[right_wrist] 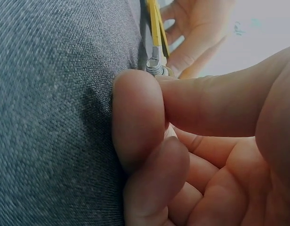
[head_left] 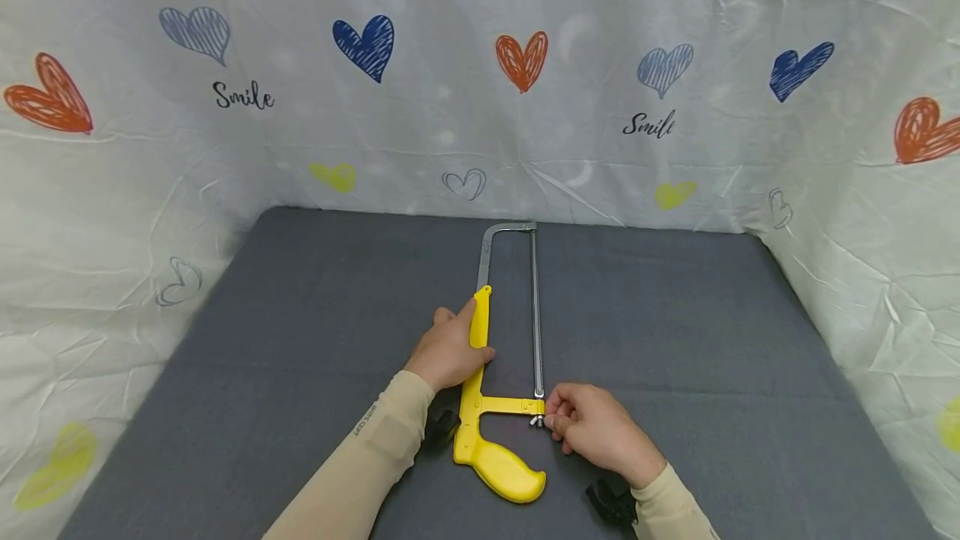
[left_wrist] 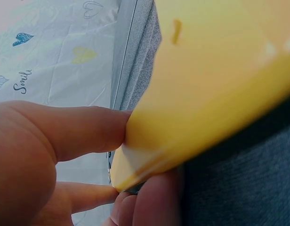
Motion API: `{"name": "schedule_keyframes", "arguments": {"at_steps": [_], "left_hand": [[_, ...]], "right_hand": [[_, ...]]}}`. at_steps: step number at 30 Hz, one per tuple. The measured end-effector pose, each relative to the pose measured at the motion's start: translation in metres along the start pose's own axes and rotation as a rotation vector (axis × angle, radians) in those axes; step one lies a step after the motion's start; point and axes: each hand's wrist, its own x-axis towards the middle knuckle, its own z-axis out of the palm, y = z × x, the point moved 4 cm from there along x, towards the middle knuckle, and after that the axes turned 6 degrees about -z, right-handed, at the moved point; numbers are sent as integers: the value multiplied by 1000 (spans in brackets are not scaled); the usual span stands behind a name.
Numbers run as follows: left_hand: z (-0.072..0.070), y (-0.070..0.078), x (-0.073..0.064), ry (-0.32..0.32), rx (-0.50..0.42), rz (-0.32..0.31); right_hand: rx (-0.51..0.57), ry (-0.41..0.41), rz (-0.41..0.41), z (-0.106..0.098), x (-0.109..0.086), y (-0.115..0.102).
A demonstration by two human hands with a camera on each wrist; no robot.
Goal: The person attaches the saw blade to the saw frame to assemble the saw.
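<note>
A hacksaw lies flat on the grey cloth, with its yellow frame (head_left: pixel 471 390), metal bow (head_left: pixel 486 252) and straight blade section (head_left: pixel 536 315) visible. My left hand (head_left: pixel 447 348) grips the yellow frame above the handle; in the left wrist view its thumb and fingers hold the edges of the yellow frame (left_wrist: pixel 206 94). At the blade's near end is a small metal wing nut (head_left: pixel 537 421). My right hand (head_left: pixel 596 427) has its fingers curled and pinches at this nut with thumb and forefinger. The fingertips partly hide the nut (right_wrist: pixel 154 66) in the right wrist view.
Grey cloth (head_left: pixel 675 315) covers the work surface. A white curtain printed with hearts (head_left: pixel 442 132) rises along the back and both sides. The saw's yellow handle (head_left: pixel 510 473) points toward me between the forearms. Black straps (head_left: pixel 611 502) show by the wrists.
</note>
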Motion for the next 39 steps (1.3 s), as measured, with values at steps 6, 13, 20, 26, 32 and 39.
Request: {"name": "schedule_keyframes", "arguments": {"at_steps": [6,13,20,26,32,39], "left_hand": [[0,1,-1,-2,-4,4],[0,0,-1,1,-8,4],[0,0,-1,-3,-14,-1],[-1,1,-1,-1,-10,0],[1,1,-1,-2,-6,-2],[1,1,0,2,2,-10]], "right_hand": [[13,9,5,0,1,0],[23,2,18,-2,0,-1],[-19,24,48,-6,-2,-3],[-29,59,87,-6,-4,-4],[-64,77,123,-1,-4,-6],[-97,100,137,3,-1,-7]]}}
